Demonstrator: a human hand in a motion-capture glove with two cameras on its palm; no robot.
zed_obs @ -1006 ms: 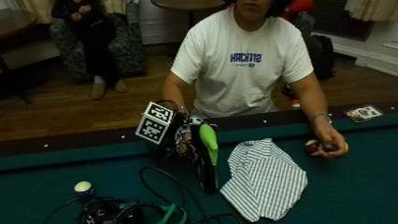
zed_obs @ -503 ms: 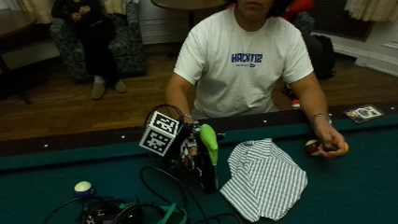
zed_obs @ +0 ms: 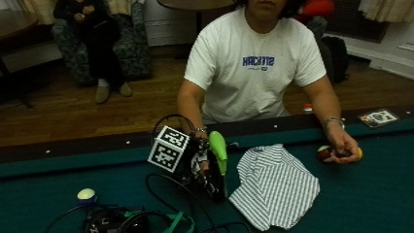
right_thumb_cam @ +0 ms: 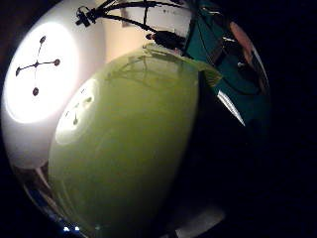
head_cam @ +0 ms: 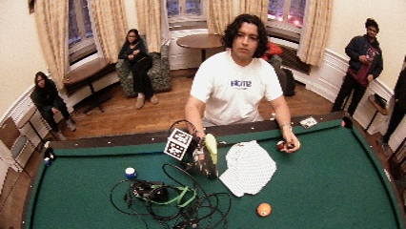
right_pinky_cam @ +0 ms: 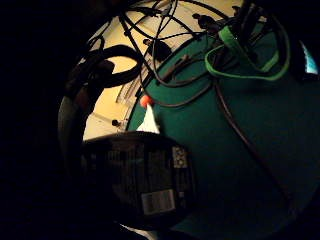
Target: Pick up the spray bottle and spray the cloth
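The spray bottle (zed_obs: 218, 151) has a light green head and a dark body and is upright on the green felt, left of the cloth. My gloved right hand (zed_obs: 196, 164) grips it at the neck from the left side. The green head (right_thumb_cam: 124, 148) fills the thumb side palm view, and the dark labelled body (right_pinky_cam: 137, 185) shows in the little finger side view. The striped white cloth (zed_obs: 275, 187) lies flat on the felt just right of the bottle. In the wide view the bottle (head_cam: 209, 153) stands beside the cloth (head_cam: 249, 168).
The person's bare hand (zed_obs: 339, 147) rests on billiard balls (zed_obs: 324, 153) near the rail at the right. A tangle of cables with a green strap (head_cam: 171, 200) lies in front of the bottle. An orange ball (head_cam: 263, 209) and a small ball (zed_obs: 86, 194) sit on the felt.
My right hand has come down a little and closed in on the bottle's neck. The bottle and the cloth stay where they were.
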